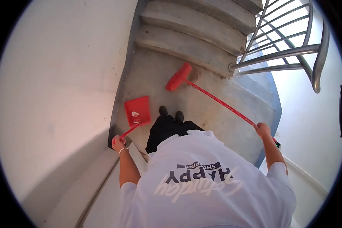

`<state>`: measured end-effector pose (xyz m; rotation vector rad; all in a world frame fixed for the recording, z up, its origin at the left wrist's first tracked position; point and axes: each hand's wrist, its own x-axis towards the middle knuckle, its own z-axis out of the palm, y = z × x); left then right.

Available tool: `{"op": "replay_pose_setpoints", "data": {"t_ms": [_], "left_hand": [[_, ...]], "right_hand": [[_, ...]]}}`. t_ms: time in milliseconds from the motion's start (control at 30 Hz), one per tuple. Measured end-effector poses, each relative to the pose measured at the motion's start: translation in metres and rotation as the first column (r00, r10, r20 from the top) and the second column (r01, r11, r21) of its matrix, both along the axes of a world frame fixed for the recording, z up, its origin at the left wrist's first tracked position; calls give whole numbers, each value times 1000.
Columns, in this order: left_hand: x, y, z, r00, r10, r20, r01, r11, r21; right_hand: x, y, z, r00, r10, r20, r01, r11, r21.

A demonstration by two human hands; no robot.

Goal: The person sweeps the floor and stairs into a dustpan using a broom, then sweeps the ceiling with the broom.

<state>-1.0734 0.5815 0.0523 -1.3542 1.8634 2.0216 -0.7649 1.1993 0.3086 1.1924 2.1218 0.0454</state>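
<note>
My left hand [118, 143], with a light band at the wrist, is closed round the handle of a red dustpan [142, 106]. The pan lies on the grey landing by the left wall, left of my dark shoes, with a pale label or scrap showing on it. My right hand [262, 130] is closed round the long red stick of a broom [178, 78]. The broom's red head is on the floor below the lowest step, ahead of my feet and to the right of the dustpan, apart from it.
Concrete steps [190, 38] rise ahead of the landing. A metal railing [281, 57] stands at the upper right, with more steps [254, 81] beside it. A white wall [64, 68] with a dark lower band runs along the left.
</note>
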Motion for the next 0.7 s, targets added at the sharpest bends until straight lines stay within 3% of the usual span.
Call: {"op": "replay_pose_setpoints", "data": {"t_ms": [167, 333, 367, 567, 700], "left_hand": [[16, 15, -1, 999, -5, -32, 4, 1000, -6], [-10, 28, -7, 999, -19, -26, 18, 999, -48], [26, 19, -13, 1000, 31, -3, -31, 999, -20], [9, 25, -26, 996, 79, 38, -81, 996, 36], [29, 17, -18, 990, 126, 61, -129, 990, 50]], "right_hand": [[20, -15, -37, 962, -33, -270, 18, 998, -58], [-65, -36, -43, 947, -47, -319, -4, 988, -157], [-70, -34, -33, 964, 56, -261, -87, 990, -109], [-218, 14, 6, 869, 446, -217, -421, 894, 153], [-333, 33, 19, 767, 619, -169, -591, 784, 190]]}}
